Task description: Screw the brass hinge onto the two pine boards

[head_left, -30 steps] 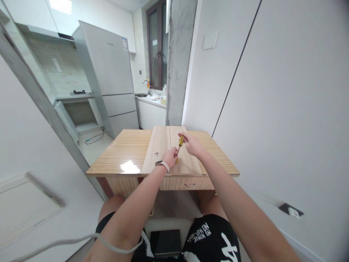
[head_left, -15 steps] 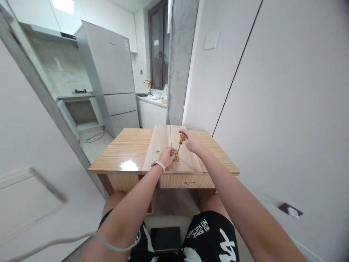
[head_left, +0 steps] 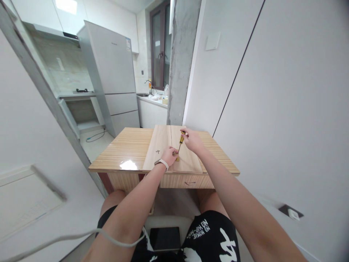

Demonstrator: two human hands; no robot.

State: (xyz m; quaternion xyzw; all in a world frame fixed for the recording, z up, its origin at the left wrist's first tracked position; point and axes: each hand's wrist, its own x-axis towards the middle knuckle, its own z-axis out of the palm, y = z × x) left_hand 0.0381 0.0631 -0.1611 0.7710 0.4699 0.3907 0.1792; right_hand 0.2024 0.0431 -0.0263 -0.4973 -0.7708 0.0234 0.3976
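Note:
My right hand (head_left: 193, 140) is closed round the yellow-and-black handle of a screwdriver (head_left: 181, 138). The shaft slants down, its tip at a small brass fitting (head_left: 177, 159) on the pale wooden boards (head_left: 188, 160). My left hand (head_left: 169, 155), with a white-strapped watch (head_left: 163, 163) on the wrist, rests on the boards beside the fitting. Its fingers are pinched together by the screwdriver's tip; what they grip is hidden. The fitting lies near the seam between the two boards, partly covered by my fingers. A few small metal pieces, probably screws (head_left: 157, 151), lie to the left.
Under the boards is a striped wooden desk (head_left: 117, 149) with a drawer (head_left: 196, 181) at its front. A white wall (head_left: 272, 109) rises close on the right. Behind stand a fridge (head_left: 114, 65) and a sink counter (head_left: 152, 112). A pale cable (head_left: 68, 237) crosses my left arm.
My left hand has shifted slightly right and its fingers now cover more of the brass fitting. The screwdriver stays at the fitting, its handle barely moved. The view has shifted slightly.

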